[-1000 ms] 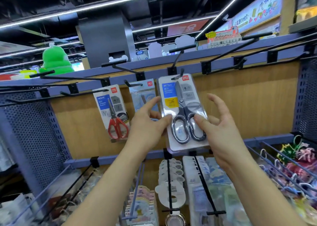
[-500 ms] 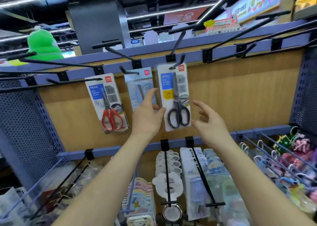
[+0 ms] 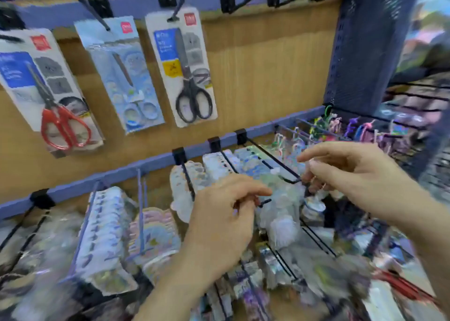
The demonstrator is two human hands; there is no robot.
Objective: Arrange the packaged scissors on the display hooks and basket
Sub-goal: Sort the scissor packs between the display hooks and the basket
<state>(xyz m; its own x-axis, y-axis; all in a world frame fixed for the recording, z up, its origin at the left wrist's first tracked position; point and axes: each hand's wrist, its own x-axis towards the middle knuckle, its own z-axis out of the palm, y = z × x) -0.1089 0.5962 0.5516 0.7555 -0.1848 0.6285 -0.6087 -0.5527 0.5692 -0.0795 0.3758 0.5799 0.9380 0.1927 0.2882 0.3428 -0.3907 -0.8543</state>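
Nothing gripped: my left hand point(image 3: 219, 221) and right hand point(image 3: 360, 174) hover loosely curled, empty, below the black scissors pack point(image 3: 185, 70), which hangs on its hook point(image 3: 180, 4), card facing out for shoppers; blue pack point(image 3: 121, 77) and red pack point(image 3: 46, 89) hang left of it. Below it, stock point(image 3: 280, 211) is blurred; can't spot any basket

Person's body is showing as two bare forearms and two bare grips, nothing more. Bare five-fingered left grip point(image 3: 219, 213) is showing its back, with knuckles reading through the blur. Bare left forearm point(image 3: 168, 294) is running uncovered to the bottom edge. Bare five-fingered right grip point(image 3: 360, 174) is showing a short-cut thumbnail point(image 3: 315, 164). Bare right forearm point(image 3: 423, 228) is running uncovered to the right edge. Motion blur is softening finer detail on both.
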